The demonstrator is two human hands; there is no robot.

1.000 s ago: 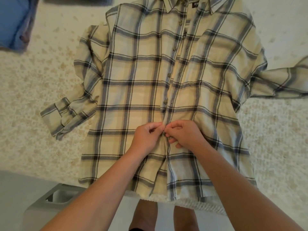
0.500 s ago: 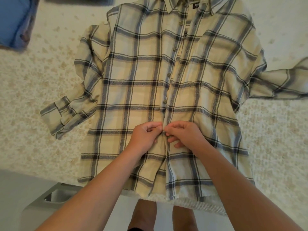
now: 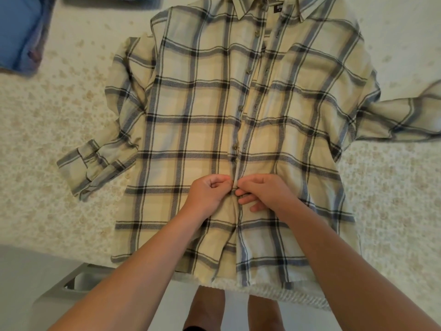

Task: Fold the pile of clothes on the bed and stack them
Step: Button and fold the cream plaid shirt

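- A checked shirt (image 3: 214, 130) lies flat on the bed (image 3: 47, 144), front side up, with its collar at the far end and its bottom edge hanging a little over the near side of the bed
- The left hand (image 3: 207, 194) and the right hand (image 3: 265, 192) meet in the middle of the shirt, low down on the line of buttons
- Both hands have curled fingers and pinch the cloth at the button strip, one on each side, with the fingertips touching each other
- The small bit they pinch is hidden between the fingers, so I cannot tell if it is a button
- The cloth just under the hands is bunched up in soft folds
- One sleeve (image 3: 95, 161) bends down on the left side, and the other sleeve (image 3: 403, 118) sticks straight out to the right
- Blue clothes (image 3: 21, 32) lie at the far left corner, well apart from the shirt
- A grey box (image 3: 66, 290) stands on the floor beside the bed, near the left arm
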